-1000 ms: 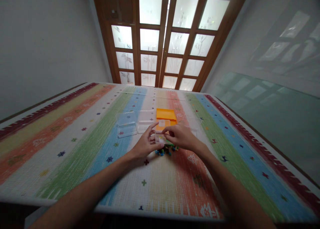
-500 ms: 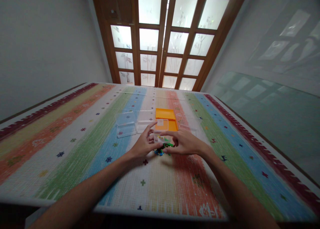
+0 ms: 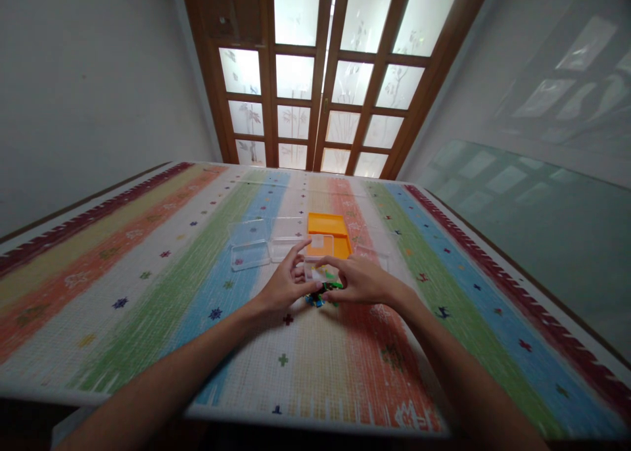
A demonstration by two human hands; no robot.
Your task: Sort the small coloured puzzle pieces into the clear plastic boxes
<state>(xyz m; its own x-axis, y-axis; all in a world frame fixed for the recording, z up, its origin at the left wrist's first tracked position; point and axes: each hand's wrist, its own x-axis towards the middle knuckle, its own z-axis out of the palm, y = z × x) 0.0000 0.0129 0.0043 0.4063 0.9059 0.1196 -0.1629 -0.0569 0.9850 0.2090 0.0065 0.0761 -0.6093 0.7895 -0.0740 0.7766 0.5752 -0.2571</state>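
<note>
Between my hands is a small clear plastic box (image 3: pixel 309 273) with yellow and green bits in it, partly hidden by my fingers. My left hand (image 3: pixel 283 284) is closed on its left side, thumb in front, index finger stretched forward past it. From the right, my right hand (image 3: pixel 363 280) curves round the box, index finger over it and thumb low by the pieces. Several small coloured pieces (image 3: pixel 318 299), blue, green and dark, are bunched on the near side under my thumbs; their kind is too small to make out.
Just beyond my hands lies an opened orange case (image 3: pixel 327 223), with a clear tray (image 3: pixel 323 243) over its near half. Open clear boxes (image 3: pixel 250 256) stand to the left, another clear box (image 3: pixel 373 256) to the right. A striped cloth (image 3: pixel 187 346) covers the table.
My right index finger has bent slightly and more green shows inside the box. Both hands otherwise stay in nearly the same place.
</note>
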